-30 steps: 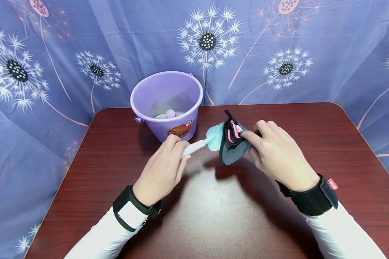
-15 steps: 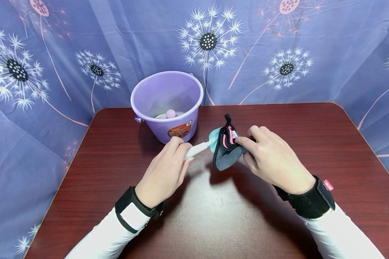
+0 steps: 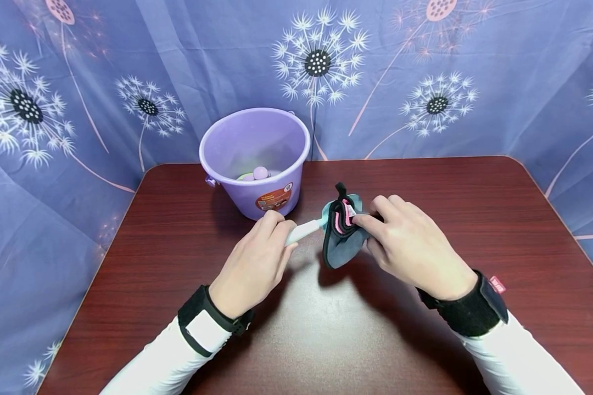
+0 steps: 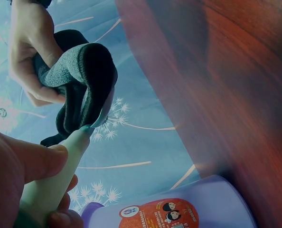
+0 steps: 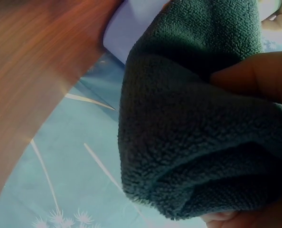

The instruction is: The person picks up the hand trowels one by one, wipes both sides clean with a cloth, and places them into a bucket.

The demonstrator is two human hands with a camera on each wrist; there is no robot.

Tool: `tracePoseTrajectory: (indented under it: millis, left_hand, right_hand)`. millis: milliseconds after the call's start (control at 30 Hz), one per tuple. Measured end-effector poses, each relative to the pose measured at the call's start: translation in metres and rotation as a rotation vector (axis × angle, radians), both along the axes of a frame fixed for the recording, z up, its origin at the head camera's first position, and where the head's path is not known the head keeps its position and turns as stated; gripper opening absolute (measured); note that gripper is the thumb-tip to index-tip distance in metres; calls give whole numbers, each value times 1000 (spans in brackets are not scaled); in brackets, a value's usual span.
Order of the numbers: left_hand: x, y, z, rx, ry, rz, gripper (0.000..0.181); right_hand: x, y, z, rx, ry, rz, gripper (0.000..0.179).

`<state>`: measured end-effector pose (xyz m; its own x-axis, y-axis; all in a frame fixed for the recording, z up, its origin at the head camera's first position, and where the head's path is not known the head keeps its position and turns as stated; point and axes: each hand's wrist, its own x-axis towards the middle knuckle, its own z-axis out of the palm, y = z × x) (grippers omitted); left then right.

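Note:
My left hand (image 3: 252,263) grips the white handle of a small toy shovel (image 3: 303,231) above the table. Its light blue blade points right, away from that hand. A folded dark grey cloth (image 3: 343,249) with black edging, pink inner edges and a small white tag lies against the blade, hiding most of it. My right hand (image 3: 409,247) pinches the cloth from the right with thumb and fingers. In the left wrist view the cloth (image 4: 86,71) bends round the blade, close to the handle's end. From the right wrist its fuzzy terry surface (image 5: 188,123) fills the middle.
Behind my left hand a purple bucket (image 3: 289,176) with an orange label stands on the dark red wooden table (image 3: 454,192). Inside it sit a light purple ball (image 3: 260,173) and something green. A blue curtain (image 3: 227,60) with dandelion prints hangs behind the table.
The right hand has moved the cloth left and slightly toward me along the shovel blade, from near its tip to the handle end. The left hand has shifted slightly right with the shovel.

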<state>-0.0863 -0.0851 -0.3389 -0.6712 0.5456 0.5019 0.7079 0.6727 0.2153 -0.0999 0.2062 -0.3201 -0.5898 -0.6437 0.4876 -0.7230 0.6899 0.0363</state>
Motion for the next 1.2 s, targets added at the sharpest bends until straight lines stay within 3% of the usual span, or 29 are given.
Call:
tracePoseTrajectory:
  millis: [233, 467, 767, 1000, 1200]
  left_hand:
    - [0, 1, -1, 2, 2, -3, 24]
    - [0, 2, 0, 2, 13, -11, 24]
    - [0, 1, 0, 19, -2, -8, 24]
    - [0, -2, 2, 36, -20, -2, 24]
    - [0, -2, 3, 37, -23, 1, 23]
  right_hand:
    - [2, -3, 1, 41, 25, 1, 35]
    - [4, -7, 5, 15, 67, 23, 35]
    - [6, -8, 8, 78, 74, 33, 36]
    - [8, -10, 20, 59, 141, 68, 40]
    - [10, -12, 29, 50, 199, 53, 37]
